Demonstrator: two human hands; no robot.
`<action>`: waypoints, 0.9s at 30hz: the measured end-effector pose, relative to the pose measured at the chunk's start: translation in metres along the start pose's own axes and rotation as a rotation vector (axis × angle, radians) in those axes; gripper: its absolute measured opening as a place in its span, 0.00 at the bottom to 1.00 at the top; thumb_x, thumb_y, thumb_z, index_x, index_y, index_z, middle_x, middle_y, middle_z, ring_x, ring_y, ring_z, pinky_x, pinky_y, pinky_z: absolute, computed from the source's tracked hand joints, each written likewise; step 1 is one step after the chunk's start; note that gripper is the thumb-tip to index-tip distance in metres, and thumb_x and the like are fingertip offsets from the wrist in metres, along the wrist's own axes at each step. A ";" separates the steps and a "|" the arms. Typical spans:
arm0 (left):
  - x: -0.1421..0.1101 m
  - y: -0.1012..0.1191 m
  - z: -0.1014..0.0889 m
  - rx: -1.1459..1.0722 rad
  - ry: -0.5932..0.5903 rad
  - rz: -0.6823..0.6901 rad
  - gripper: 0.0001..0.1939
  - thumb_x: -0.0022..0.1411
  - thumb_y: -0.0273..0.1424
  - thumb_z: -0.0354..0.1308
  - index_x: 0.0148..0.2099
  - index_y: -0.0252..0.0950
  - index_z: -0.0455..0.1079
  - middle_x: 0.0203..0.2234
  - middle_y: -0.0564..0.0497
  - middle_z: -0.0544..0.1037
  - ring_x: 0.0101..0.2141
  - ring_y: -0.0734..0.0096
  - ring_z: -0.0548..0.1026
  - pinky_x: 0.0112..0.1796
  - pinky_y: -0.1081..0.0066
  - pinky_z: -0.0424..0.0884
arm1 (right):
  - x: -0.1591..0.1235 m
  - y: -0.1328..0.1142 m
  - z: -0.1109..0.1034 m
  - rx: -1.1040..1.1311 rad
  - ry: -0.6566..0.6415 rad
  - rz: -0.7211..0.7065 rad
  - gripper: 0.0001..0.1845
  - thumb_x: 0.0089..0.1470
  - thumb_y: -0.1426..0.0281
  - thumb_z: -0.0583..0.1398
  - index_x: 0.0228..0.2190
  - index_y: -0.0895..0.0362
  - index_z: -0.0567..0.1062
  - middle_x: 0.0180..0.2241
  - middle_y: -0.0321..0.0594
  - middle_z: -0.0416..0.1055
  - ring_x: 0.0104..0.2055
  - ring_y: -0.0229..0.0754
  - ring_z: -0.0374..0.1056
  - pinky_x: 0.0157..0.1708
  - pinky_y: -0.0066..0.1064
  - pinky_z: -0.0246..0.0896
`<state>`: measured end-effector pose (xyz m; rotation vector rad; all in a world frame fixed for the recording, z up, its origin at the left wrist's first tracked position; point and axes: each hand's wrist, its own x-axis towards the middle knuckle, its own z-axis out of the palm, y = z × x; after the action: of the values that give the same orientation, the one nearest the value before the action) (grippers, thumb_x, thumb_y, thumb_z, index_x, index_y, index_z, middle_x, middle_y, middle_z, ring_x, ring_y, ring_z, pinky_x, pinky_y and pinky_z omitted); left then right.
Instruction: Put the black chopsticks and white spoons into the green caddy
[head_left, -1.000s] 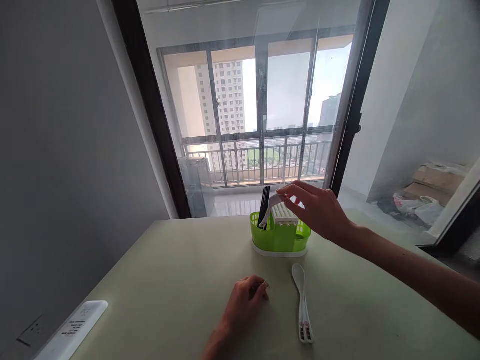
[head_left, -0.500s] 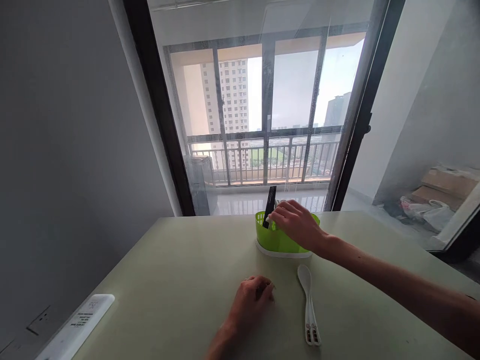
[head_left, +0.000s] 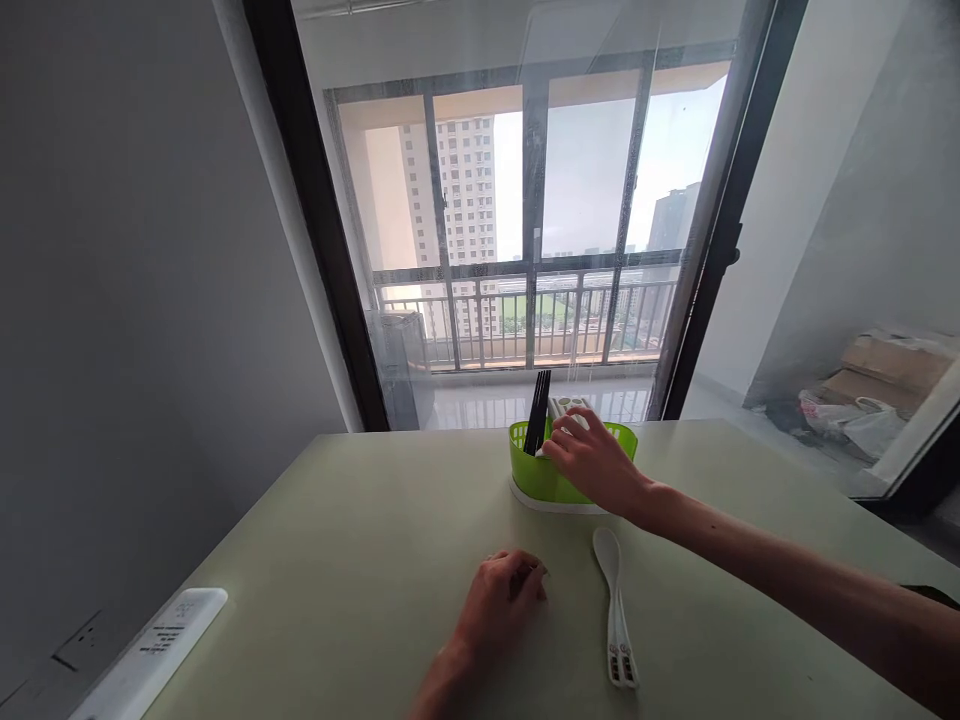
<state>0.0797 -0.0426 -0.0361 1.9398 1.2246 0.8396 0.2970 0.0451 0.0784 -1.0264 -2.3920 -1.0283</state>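
Note:
A green cutlery caddy (head_left: pixel 527 470) on a white base stands at the far side of the pale green table (head_left: pixel 337 560). Black utensils (head_left: pixel 538 420) stick up from its left end, beside a white insert (head_left: pixel 568 404). My right hand (head_left: pixel 596 462) reaches over the caddy with curled fingers, the tips closed on a white spoon that goes down into it. My left hand (head_left: pixel 499 600) rests on the table as a loose fist with nothing visible in it. Two white spoons (head_left: pixel 616 620) lie together on the table between my arms.
A white power strip (head_left: pixel 150 655) lies at the table's near left corner. Behind the table is a big glass door with a dark frame (head_left: pixel 315 220) onto a balcony. Cardboard boxes and bags (head_left: pixel 862 390) sit on the floor at the right.
My right hand has lowered the white spoon from above the caddy down into it and now sits low over the rim. The left hand has stayed put.

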 end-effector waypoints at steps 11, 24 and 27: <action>-0.001 0.003 -0.003 0.017 -0.017 0.036 0.16 0.71 0.39 0.50 0.40 0.39 0.77 0.29 0.47 0.82 0.34 0.62 0.75 0.42 0.64 0.68 | -0.003 -0.001 -0.010 0.096 -0.050 0.064 0.12 0.56 0.82 0.60 0.40 0.57 0.76 0.40 0.45 0.78 0.54 0.54 0.67 0.63 0.52 0.50; -0.004 0.005 0.002 0.264 0.017 0.228 0.10 0.70 0.30 0.54 0.40 0.40 0.77 0.38 0.48 0.82 0.42 0.61 0.76 0.48 0.62 0.70 | -0.084 -0.003 -0.016 0.479 -0.144 0.201 0.06 0.61 0.76 0.56 0.38 0.54 0.70 0.38 0.41 0.75 0.37 0.44 0.72 0.35 0.33 0.66; -0.004 0.005 0.002 0.289 0.012 0.236 0.10 0.70 0.30 0.54 0.40 0.40 0.77 0.38 0.48 0.81 0.42 0.62 0.75 0.48 0.62 0.70 | -0.104 -0.011 0.003 0.635 -0.336 0.393 0.04 0.59 0.69 0.59 0.38 0.53 0.69 0.39 0.40 0.76 0.31 0.40 0.73 0.30 0.30 0.63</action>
<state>0.0824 -0.0480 -0.0336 2.3505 1.1913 0.8281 0.3602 -0.0081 0.0135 -1.3946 -2.3574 0.0537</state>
